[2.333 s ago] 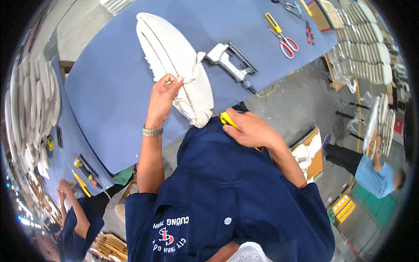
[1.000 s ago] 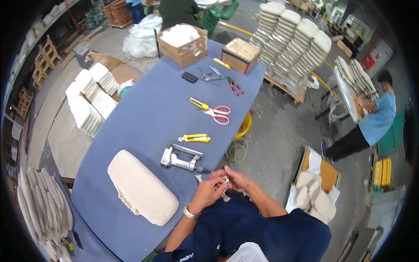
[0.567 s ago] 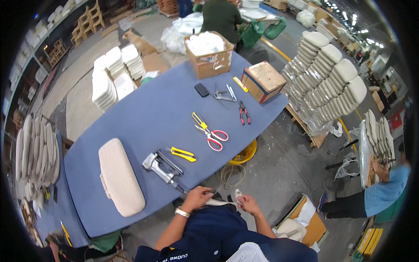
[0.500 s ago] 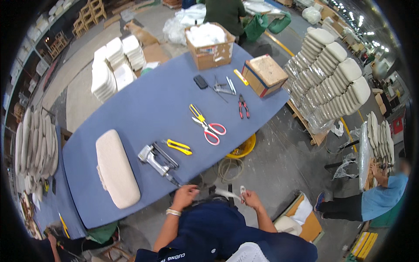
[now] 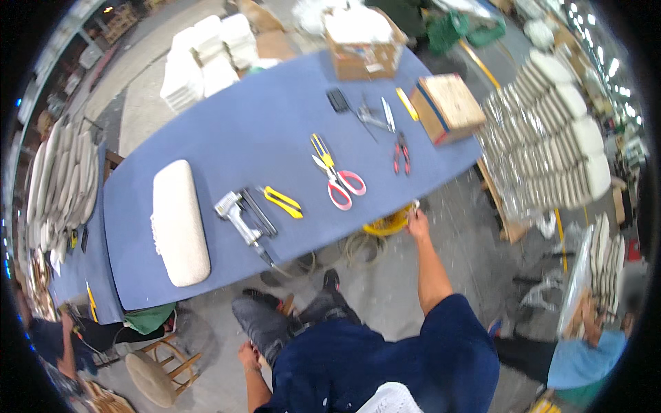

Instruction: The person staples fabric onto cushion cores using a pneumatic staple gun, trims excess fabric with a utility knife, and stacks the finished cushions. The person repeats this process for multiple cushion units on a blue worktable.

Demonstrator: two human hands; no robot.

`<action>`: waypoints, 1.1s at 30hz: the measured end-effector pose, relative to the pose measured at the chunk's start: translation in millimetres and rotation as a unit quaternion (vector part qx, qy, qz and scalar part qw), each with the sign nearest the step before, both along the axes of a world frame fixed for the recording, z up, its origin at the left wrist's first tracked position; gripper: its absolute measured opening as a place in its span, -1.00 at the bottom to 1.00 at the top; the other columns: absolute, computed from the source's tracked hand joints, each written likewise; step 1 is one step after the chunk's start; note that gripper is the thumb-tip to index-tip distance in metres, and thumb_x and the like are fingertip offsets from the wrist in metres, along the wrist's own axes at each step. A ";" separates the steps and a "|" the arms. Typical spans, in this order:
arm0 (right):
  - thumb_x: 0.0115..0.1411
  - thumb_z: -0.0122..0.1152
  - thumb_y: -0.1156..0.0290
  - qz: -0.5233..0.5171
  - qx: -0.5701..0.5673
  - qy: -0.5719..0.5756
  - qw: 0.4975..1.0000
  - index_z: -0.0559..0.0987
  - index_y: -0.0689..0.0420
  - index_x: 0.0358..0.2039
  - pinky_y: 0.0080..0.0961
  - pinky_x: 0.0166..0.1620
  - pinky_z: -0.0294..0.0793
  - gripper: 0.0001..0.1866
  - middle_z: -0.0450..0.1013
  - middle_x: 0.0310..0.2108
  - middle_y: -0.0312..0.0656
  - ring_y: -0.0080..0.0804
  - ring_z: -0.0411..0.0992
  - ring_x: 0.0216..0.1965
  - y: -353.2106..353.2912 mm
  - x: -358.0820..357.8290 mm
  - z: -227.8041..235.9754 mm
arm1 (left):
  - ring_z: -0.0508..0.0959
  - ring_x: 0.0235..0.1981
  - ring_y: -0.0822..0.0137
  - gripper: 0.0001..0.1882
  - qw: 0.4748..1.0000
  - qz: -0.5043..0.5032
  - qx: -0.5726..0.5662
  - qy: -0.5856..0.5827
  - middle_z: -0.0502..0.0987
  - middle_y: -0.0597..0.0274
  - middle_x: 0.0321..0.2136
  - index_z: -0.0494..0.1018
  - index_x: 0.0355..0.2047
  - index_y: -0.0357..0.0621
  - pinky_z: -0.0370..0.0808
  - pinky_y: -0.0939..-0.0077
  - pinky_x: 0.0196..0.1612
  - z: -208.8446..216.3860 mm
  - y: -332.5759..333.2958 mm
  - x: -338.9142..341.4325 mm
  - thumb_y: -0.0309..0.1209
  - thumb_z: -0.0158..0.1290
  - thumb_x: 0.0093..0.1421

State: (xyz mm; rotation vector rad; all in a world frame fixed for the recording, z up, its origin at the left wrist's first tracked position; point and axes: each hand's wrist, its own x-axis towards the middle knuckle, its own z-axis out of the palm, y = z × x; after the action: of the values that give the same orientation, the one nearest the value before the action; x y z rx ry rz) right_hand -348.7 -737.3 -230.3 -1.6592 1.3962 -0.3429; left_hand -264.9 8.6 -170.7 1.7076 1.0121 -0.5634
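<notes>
My right hand (image 5: 416, 220) reaches forward to the near edge of the blue table (image 5: 227, 131), just above a yellow bucket (image 5: 387, 224) on the floor under that edge. Its fingers are bunched, with a small pale bit at the tips; I cannot tell whether it holds it. My left hand (image 5: 246, 355) hangs low beside my thigh with nothing in it. On the table lie a white cushion (image 5: 179, 221), a metal staple gun (image 5: 237, 210), a yellow utility knife (image 5: 284, 202) and red-handled scissors (image 5: 336, 177).
Red pliers (image 5: 401, 151), small tools (image 5: 375, 115), a closed box (image 5: 449, 103) and an open cardboard box (image 5: 358, 40) sit at the table's far end. Stacked cushions (image 5: 551, 138) stand right, a wooden stool (image 5: 153, 368) lower left. Another person (image 5: 585, 358) works at lower right.
My hands were together in front of my chest. Now my right arm is stretched out to the yellow bucket and my left hand has dropped to my side.
</notes>
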 end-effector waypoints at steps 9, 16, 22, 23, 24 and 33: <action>0.34 0.13 -0.02 0.413 0.038 0.293 0.861 0.51 0.17 0.22 -0.10 0.31 0.36 -0.39 0.47 0.20 0.14 0.13 0.39 0.26 81.5 15.8 29.7 | 0.58 -0.32 0.20 -0.51 0.937 0.283 -0.199 -0.038 0.61 0.07 -0.22 0.50 0.12 -0.25 0.54 0.25 -0.27 -75.8 -11.5 -13.5 -0.10 0.03 0.39; 0.45 0.05 0.00 0.429 0.247 0.359 0.791 0.45 0.08 0.29 -0.20 -0.13 0.68 -0.44 0.52 0.12 -0.09 -0.22 0.62 -0.05 131.8 -51.4 54.5 | 0.59 -0.25 0.17 -0.48 0.925 0.305 -0.225 -0.012 0.60 0.03 -0.15 0.46 0.16 -0.28 0.54 0.20 -0.19 -136.1 -36.9 8.7 -0.10 0.03 0.40; 0.45 0.02 -0.01 0.323 0.243 0.325 0.855 0.44 0.12 0.28 -0.24 -0.16 0.70 -0.43 0.51 0.09 -0.09 -0.20 0.65 -0.13 150.6 -30.7 81.9 | 0.59 -0.19 0.14 -0.44 0.921 0.323 -0.216 -0.019 0.59 0.00 -0.09 0.42 0.21 -0.31 0.54 0.15 -0.11 -150.1 -33.4 25.7 -0.10 0.02 0.41; 0.45 0.03 0.00 0.307 0.246 0.321 0.861 0.44 0.12 0.28 -0.25 -0.16 0.70 -0.44 0.52 0.07 -0.09 -0.19 0.65 -0.13 156.4 -30.1 81.3 | 0.59 -0.18 0.13 -0.44 0.921 0.328 -0.210 -0.020 0.59 -0.01 -0.08 0.41 0.21 -0.32 0.53 0.14 -0.10 -150.2 -27.2 28.1 -0.10 0.02 0.41; 0.45 0.04 0.01 0.292 0.247 0.318 0.868 0.44 0.12 0.28 -0.25 -0.16 0.69 -0.44 0.53 0.05 -0.09 -0.19 0.65 -0.13 163.0 -26.9 79.9 | 0.60 -0.17 0.13 -0.43 0.924 0.325 -0.200 -0.029 0.59 -0.01 -0.07 0.41 0.22 -0.32 0.53 0.13 -0.09 -151.8 -16.6 42.0 -0.10 0.02 0.41; 0.44 0.04 0.01 0.354 0.234 0.344 0.838 0.59 0.16 0.12 -0.30 -0.20 0.64 -0.50 0.62 -0.06 -0.08 -0.23 0.63 -0.09 309.5 23.4 84.7 | 0.55 0.09 0.02 -0.40 0.963 0.240 0.008 -0.125 0.50 -0.15 0.17 0.24 0.34 -0.42 0.43 0.12 0.20 -164.6 102.5 96.3 -0.26 0.02 0.44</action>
State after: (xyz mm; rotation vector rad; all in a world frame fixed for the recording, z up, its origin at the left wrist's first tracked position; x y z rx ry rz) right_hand -325.3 -427.9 -145.6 -1.7893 1.0794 1.0360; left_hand -168.6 111.1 -335.3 1.4295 1.1915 -0.0241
